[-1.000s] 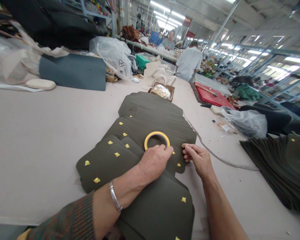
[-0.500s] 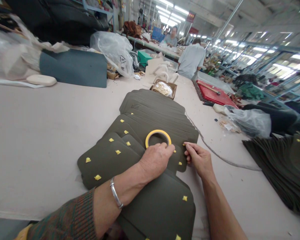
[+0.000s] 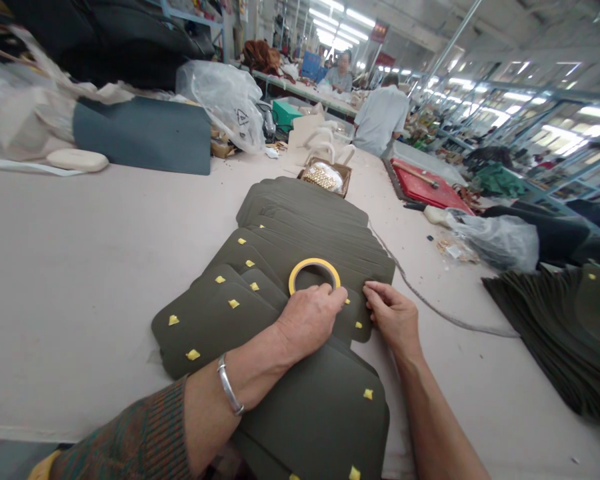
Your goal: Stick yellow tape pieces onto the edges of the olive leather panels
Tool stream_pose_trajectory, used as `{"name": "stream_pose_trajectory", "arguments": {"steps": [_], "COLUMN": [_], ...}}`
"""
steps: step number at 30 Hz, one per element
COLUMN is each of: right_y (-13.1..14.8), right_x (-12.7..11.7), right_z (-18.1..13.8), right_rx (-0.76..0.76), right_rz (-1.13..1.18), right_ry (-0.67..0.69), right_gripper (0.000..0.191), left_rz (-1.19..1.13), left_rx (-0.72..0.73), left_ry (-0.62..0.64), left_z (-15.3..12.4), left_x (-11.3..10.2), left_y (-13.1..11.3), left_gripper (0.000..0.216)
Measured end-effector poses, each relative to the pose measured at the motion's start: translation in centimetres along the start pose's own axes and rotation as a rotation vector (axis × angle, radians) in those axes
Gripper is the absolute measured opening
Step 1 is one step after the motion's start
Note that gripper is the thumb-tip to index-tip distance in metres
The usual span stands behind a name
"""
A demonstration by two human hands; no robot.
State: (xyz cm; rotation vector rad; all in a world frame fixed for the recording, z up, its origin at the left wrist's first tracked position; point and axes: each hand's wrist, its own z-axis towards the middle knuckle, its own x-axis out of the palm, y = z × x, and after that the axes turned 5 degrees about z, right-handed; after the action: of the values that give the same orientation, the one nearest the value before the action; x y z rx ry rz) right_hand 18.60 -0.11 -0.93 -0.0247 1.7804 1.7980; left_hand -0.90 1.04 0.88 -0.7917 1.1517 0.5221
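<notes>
My left hand (image 3: 310,319) is closed on a roll of yellow tape (image 3: 293,272), held over a spread of dark olive panels (image 3: 310,393). To its right, my right hand (image 3: 391,313) has thumb and forefinger pinched together at the right edge of the upper panels. Whatever is between those fingertips is too small or hidden to make out. Small yellow tape pieces (image 3: 193,354) stick to several of the panels. One tape piece (image 3: 359,325) shows on the panel between my two hands.
Beyond the panels stands a small box (image 3: 325,177) with gold beading. A grey cord (image 3: 445,317) runs to the right, towards a fanned stack of dark panels (image 3: 555,333). A red board (image 3: 430,187) and plastic bags (image 3: 225,100) lie farther back. A person (image 3: 383,117) is at the far table.
The yellow bit at my right fingertips no longer shows, and that hand has come slightly up and left at the panel edge. My left hand keeps its hold on the tape roll.
</notes>
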Motion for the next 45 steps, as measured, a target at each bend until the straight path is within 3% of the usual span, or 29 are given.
{"name": "stream_pose_trajectory", "arguments": {"steps": [4, 8, 13, 27, 33, 38, 40, 42, 45], "right_y": [-0.6, -1.3, -0.8, -0.6, -0.1, -0.2, -0.4, -0.7, -0.9], "right_x": [-0.6, -1.3, -1.2, -0.2, 0.0, -0.7, -1.2, -1.7, -2.0], "right_z": [-0.2, -0.2, -0.6, -0.1, 0.6, 0.6, 0.2, -0.2, -0.5], "right_rx": [0.01, 0.013, -0.055, -0.338, -0.278, -0.112, -0.19, -0.365, -0.615], "right_rz": [0.147, 0.289, 0.09, -0.225, -0.325, -0.191, -0.185, -0.293, -0.497], "right_ry": [-0.02, -0.016, 0.027, -0.048, -0.01, -0.066, -0.103, -0.101, -0.027], "right_gripper": [0.053, 0.045, 0.035, 0.024, 0.02, 0.058, 0.044, 0.027, 0.021], "left_rz": [-0.014, -0.012, -0.008, -0.009, -0.01, -0.026, -0.028, -0.03, -0.034], "left_rx": [0.0, -0.002, -0.005, -0.011, -0.013, -0.015, -0.015, -0.01, -0.008], "left_ry": [-0.002, -0.006, -0.006, -0.019, -0.013, -0.009, -0.009, -0.008, -0.005], "left_z": [0.0, 0.0, 0.1, -0.1, -0.1, -0.1, -0.1, -0.1, -0.1], "left_x": [0.0, 0.1, 0.0, -0.1, 0.0, -0.1, -0.1, -0.2, -0.2], "left_y": [0.0, 0.0, 0.1, 0.0, 0.0, 0.0, 0.0, 0.0, 0.0], "left_gripper": [0.011, 0.009, 0.01, 0.007, 0.008, 0.007, 0.007, 0.007, 0.007]}}
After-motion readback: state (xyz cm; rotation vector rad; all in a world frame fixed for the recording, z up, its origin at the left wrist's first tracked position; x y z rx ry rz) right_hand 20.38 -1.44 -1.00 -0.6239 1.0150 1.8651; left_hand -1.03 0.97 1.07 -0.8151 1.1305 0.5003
